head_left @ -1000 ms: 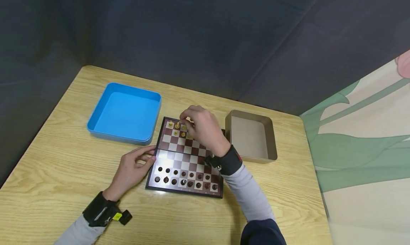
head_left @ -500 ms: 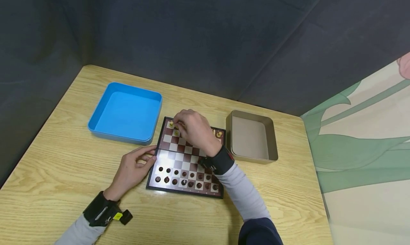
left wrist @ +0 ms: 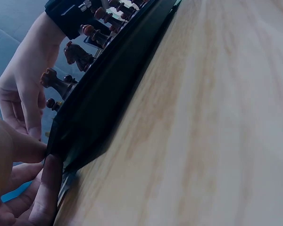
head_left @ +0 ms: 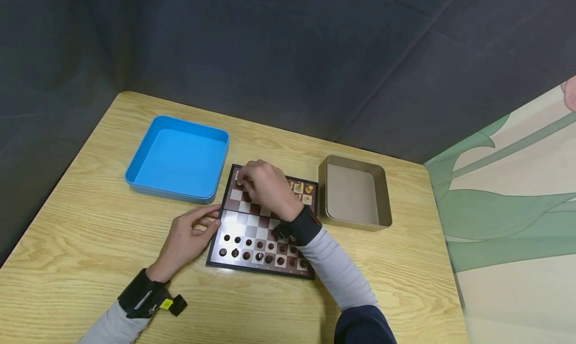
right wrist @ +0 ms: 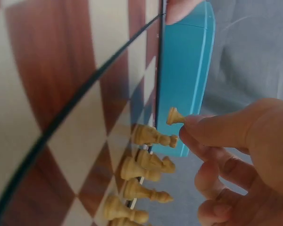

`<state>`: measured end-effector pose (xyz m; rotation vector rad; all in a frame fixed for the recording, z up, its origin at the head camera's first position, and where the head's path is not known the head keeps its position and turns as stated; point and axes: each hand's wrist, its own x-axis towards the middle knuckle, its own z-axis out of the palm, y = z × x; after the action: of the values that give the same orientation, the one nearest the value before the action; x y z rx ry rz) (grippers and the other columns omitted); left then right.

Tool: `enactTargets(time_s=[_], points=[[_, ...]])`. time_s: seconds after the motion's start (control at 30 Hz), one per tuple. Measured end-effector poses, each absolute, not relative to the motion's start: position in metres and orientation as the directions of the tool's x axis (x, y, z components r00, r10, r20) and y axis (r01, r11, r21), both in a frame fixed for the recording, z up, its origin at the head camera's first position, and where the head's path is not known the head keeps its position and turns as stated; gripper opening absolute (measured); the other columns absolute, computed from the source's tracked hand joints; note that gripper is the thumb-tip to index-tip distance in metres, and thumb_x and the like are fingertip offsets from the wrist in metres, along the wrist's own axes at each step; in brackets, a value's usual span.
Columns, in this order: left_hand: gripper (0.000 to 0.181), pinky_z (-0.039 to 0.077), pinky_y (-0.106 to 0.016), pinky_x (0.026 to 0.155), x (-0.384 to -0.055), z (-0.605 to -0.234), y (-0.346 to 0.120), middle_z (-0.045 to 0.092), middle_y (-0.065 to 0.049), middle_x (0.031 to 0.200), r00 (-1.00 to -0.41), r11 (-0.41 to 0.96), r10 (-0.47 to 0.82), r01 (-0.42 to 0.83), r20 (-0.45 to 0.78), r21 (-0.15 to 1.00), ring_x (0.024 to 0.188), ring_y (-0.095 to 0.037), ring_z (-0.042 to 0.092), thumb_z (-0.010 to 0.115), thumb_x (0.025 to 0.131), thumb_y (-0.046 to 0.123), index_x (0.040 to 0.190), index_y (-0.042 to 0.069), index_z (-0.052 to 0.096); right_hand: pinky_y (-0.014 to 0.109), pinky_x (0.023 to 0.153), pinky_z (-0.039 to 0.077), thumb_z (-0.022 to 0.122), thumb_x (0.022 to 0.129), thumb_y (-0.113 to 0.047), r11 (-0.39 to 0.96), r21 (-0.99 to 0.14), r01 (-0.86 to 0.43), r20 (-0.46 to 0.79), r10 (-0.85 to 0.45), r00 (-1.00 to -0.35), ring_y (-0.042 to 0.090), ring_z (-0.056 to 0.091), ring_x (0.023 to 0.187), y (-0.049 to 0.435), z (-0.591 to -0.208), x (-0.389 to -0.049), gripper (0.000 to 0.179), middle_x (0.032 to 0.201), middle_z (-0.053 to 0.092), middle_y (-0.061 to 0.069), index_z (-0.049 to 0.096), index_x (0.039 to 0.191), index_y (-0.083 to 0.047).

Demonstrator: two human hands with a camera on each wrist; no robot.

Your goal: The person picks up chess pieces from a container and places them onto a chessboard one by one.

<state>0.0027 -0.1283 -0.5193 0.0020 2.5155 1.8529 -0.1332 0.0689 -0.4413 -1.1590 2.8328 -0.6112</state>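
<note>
My right hand [head_left: 270,186] is over the far left part of a folding chessboard [head_left: 238,223]. Between its thumb and forefinger it pinches a light pawn [right wrist: 173,116], base toward the board and held just above it. Beside the pawn stand several light chess pieces [right wrist: 146,190] on their squares, partly hidden by the hand in the head view. Two rows of dark chess pieces [head_left: 259,256] line the near side. My left hand [head_left: 186,236] holds the board's left edge by the fold, thumb and forefinger at the rim.
A blue tray [head_left: 180,156] stands at the back left, beyond the left hand. To the right of the board is a beige box [head_left: 353,194], close to its edge. Dark cloth [head_left: 288,59] hangs behind the wooden table [head_left: 405,284].
My right hand has moved left and slightly nearer along the far rows, uncovering more light pieces at the board's right. The left hand stays at the edge.
</note>
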Motion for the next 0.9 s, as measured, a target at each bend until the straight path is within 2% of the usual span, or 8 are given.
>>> enactTargets(time_s=[0.17,0.9], points=[[0.041,0.063,-0.02,0.072,0.0023,-0.5199,-0.1283,0.077,-0.012,0.106,-1.0,0.297,0.008,-0.012,-0.015,0.955,0.09,-0.02,0.073,0.073,0.095,0.014,0.134,0.004,0.069,0.027,0.073,0.059,0.063,0.097,-0.008,0.65,-0.354,-0.672,0.119,-0.681,-0.722,0.012,0.068,0.089,0.0674,-0.4451,-0.1336,0.019,0.096,0.074,-0.002,0.081,0.103,-0.012],[0.041,0.063,-0.019,0.073,0.0024,-0.518,-0.1277,0.074,-0.013,0.112,-1.0,0.3,0.008,-0.024,-0.028,0.954,0.091,-0.022,0.073,0.072,0.095,0.013,0.135,0.003,0.069,0.025,0.069,0.058,0.063,0.098,-0.009,0.647,-0.351,-0.677,0.127,-0.683,-0.719,0.009,0.068,0.084,0.0667,-0.4524,-0.1331,0.019,0.093,0.073,-0.002,0.081,0.1,-0.014]])
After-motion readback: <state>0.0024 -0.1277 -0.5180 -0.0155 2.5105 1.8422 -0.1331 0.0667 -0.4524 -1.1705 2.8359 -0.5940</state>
